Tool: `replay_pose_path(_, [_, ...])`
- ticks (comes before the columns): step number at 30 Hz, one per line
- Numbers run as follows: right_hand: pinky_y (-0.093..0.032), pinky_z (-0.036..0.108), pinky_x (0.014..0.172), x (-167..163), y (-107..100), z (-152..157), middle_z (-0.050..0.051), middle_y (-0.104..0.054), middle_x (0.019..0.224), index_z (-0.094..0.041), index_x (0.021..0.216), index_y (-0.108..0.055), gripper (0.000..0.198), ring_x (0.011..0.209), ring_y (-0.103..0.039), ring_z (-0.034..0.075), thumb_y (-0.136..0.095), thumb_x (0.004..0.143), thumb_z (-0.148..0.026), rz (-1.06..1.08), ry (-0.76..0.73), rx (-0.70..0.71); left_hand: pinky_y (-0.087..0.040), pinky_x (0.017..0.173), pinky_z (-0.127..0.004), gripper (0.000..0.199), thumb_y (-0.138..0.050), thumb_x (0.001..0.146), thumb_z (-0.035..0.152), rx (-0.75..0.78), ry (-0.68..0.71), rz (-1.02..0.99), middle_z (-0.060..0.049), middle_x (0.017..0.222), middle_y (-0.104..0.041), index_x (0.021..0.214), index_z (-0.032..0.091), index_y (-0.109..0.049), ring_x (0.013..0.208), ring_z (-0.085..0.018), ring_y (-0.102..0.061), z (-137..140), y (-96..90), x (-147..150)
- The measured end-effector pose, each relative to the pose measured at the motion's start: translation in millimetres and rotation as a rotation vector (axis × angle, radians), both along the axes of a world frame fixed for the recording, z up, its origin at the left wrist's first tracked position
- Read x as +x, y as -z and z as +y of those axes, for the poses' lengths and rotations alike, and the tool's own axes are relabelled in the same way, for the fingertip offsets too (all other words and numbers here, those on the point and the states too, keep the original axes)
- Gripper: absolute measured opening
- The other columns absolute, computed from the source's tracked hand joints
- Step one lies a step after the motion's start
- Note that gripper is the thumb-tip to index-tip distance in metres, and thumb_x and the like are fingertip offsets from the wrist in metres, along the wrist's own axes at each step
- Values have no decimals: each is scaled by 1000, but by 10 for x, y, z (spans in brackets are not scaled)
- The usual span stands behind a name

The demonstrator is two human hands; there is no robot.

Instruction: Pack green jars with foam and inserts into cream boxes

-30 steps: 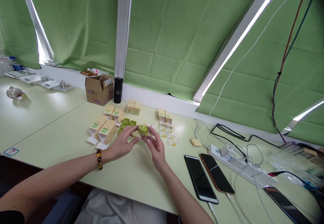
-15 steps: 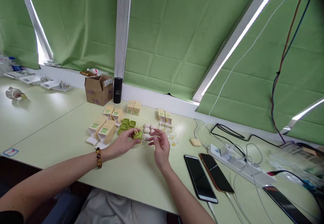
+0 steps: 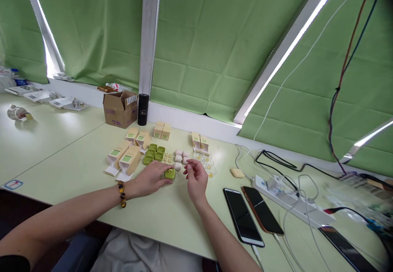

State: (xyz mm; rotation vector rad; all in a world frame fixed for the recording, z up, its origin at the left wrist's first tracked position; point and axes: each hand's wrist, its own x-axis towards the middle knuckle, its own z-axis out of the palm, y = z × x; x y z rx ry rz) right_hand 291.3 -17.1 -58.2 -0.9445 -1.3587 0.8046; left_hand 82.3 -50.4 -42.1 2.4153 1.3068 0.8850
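My left hand [image 3: 152, 177], with a beaded bracelet at the wrist, grips a small green-topped container [image 3: 170, 174] low over the table; its lower part is hard to make out. My right hand [image 3: 196, 178] hovers just to the right, its fingers loosely bent and apart with nothing visible in them. Beyond the left hand sit several green square caps [image 3: 150, 156] in a block. Tiny yellowish pieces [image 3: 167, 156] lie beside them, then several pale pinkish cylinders [image 3: 178, 158]. Clear plastic pieces with yellow centres [image 3: 209, 168] are partly behind my right hand.
Small open cartons [image 3: 129, 160] stand at the left, more cartons [image 3: 161, 130] farther back. Behind are a cardboard box [image 3: 118, 112] and a black tumbler [image 3: 143, 110]. At the right lie phones [image 3: 243, 216], a power strip [image 3: 288, 200] and tangled cables.
My left hand has come slightly nearer and lower with the green-topped container, uncovering the tiny yellowish pieces. The beige loop seen at its top no longer stands out. My right hand has shifted slightly right.
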Motion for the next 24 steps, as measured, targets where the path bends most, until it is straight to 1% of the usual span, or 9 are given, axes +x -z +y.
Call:
replay_pose_path(3, [-51, 30, 64, 8, -24, -7, 4, -72, 95, -22, 108, -68, 25, 71, -64, 16, -60, 97, -43, -64, 34, 20, -45, 102, -41, 41, -74, 95, 36, 15, 19, 28, -8, 120, -76, 132, 22, -64, 114, -30, -67, 2, -5, 5])
replay_pose_path(5, [-52, 31, 68, 22, -53, -5, 5, -74, 99, -22, 107, -69, 24, 79, -66, 18, -59, 97, -41, -144, 65, 53, -45, 101, -41, 39, -73, 95, 36, 34, 36, 39, -8, 116, -76, 130, 22, -65, 112, -29, -67, 14, 16, 2])
replay_pose_path(8, [-52, 34, 75, 75, -93, 43, 7, -74, 102, -22, 106, -69, 23, 91, -67, 22, -55, 98, -39, -297, 114, 129, -44, 100, -41, 36, -74, 95, 35, 32, 42, 53, -8, 113, -75, 128, 22, -66, 110, -28, -66, 33, 51, -6])
replay_pose_path(10, [-51, 38, 83, 134, -123, 115, 7, -74, 103, -22, 105, -70, 23, 93, -65, 24, -53, 98, -36, -413, 153, 177, -44, 99, -41, 35, -75, 94, 34, 9, 29, 69, -8, 110, -74, 125, 21, -67, 109, -28, -65, 34, 53, -11])
replay_pose_path(12, [-49, 41, 89, 202, -170, 214, 8, -75, 106, -23, 102, -71, 23, 98, -64, 26, -51, 98, -32, -533, 182, 182, -44, 97, -40, 33, -76, 93, 34, -9, 13, 82, -9, 110, -72, 122, 20, -68, 110, -29, -63, 23, 36, -14])
replay_pose_path(16, [-45, 42, 97, 300, -350, 456, 9, -76, 116, -23, 106, -74, 30, 111, -60, 29, -46, 97, -21, -841, 250, 118, -44, 96, -39, 32, -77, 92, 35, -36, 4, 91, -9, 111, -69, 120, 21, -69, 112, -29, -60, -3, -10, -22])
replay_pose_path(20, [-37, 43, 103, 302, -541, 760, 9, -67, 140, -24, 129, -70, 41, 129, -50, 31, -41, 101, -19, -1290, 305, -49, -43, 97, -38, 34, -76, 93, 36, -49, 12, 81, -8, 110, -67, 123, 22, -68, 112, -28, -58, -5, -6, -35])
replay_pose_path(22, [-33, 44, 105, 280, -585, 941, 11, -64, 143, -23, 129, -71, 40, 134, -45, 33, -43, 100, -18, -1351, 288, -67, -43, 97, -38, 35, -75, 93, 36, -49, 16, 79, -7, 109, -67, 124, 22, -67, 110, -27, -58, 1, 8, -40])
replay_pose_path(24, [-31, 45, 105, 247, -584, 1125, 12, -65, 141, -23, 126, -72, 38, 132, -45, 34, -49, 95, -18, -1396, 262, -101, -43, 98, -39, 35, -74, 94, 36, -46, 23, 77, -7, 109, -66, 126, 23, -67, 111, -27, -58, 3, 18, -43])
